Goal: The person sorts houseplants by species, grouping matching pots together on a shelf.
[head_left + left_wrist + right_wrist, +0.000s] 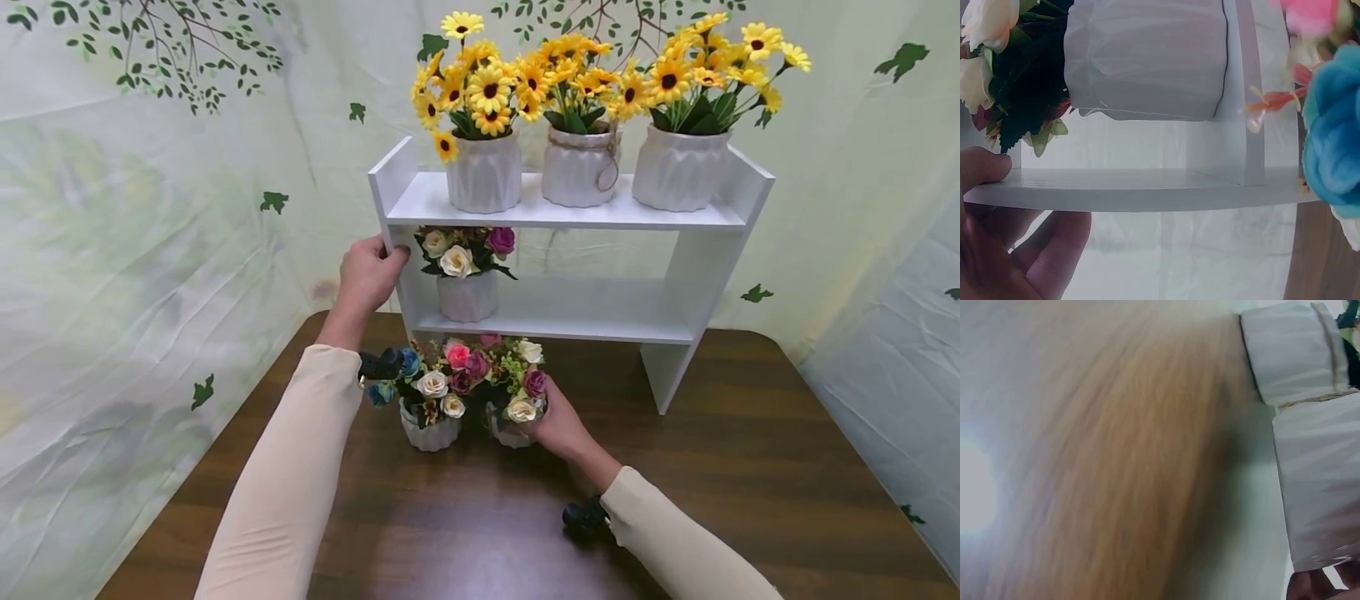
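My left hand (369, 275) grips the left side panel of a white two-tier shelf (570, 312). In the left wrist view, that hand's thumb and fingers (1063, 250) lie on opposite sides of the panel edge (1166, 199). Down on the table, my right hand (561, 423) holds a white pot (1319, 481) of cream and purple roses (521, 408) from its right side. Close to its left stands another white pot (430, 429) with blue, pink and cream flowers. On the lower tier, at the left, sits a pot (468, 297) of cream and purple roses.
Three white pots (483, 175) of yellow daisies line the top tier, the middle one tied with twine (609, 171). The shelf stands on a dark wooden table (465, 533). Behind hangs a pale cloth (225, 250) with leaf prints.
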`<state>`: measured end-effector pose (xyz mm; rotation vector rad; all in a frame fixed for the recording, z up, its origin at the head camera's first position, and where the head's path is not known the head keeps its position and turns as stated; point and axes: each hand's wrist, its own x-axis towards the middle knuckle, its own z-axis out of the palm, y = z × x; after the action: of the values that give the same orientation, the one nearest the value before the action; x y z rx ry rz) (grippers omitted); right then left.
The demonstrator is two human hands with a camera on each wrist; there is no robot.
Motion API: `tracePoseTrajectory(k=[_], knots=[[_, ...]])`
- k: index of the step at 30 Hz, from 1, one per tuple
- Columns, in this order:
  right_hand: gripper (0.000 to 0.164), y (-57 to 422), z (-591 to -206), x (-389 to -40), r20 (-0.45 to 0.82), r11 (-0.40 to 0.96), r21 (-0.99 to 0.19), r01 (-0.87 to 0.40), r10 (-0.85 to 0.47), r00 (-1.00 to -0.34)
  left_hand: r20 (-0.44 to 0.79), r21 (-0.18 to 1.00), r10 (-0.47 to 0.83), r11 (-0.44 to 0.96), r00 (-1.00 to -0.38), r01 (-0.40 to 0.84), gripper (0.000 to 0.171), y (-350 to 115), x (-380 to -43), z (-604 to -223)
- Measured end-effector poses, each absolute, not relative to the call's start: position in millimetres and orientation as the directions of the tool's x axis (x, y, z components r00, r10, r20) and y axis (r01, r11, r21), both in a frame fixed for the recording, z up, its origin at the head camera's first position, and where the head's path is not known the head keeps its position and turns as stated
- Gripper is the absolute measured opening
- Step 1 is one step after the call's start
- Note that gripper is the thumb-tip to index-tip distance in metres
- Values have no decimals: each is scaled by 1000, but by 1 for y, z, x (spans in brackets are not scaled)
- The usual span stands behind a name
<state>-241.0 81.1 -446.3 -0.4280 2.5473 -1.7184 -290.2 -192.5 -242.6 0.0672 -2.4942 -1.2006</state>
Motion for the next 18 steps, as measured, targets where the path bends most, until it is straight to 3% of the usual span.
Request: tracePoseTrajectory(k=[11,18], knots=[[91,128,-433,-233,210,417,-847,-330,-308,-928,335,740,-178,657,-925,141,36,-195,-292,-242],[84,153,-424,-219,206,503,-803,-318,-266,-942,323,746,-179,652,-929,134,36,-195,-294,-245]])
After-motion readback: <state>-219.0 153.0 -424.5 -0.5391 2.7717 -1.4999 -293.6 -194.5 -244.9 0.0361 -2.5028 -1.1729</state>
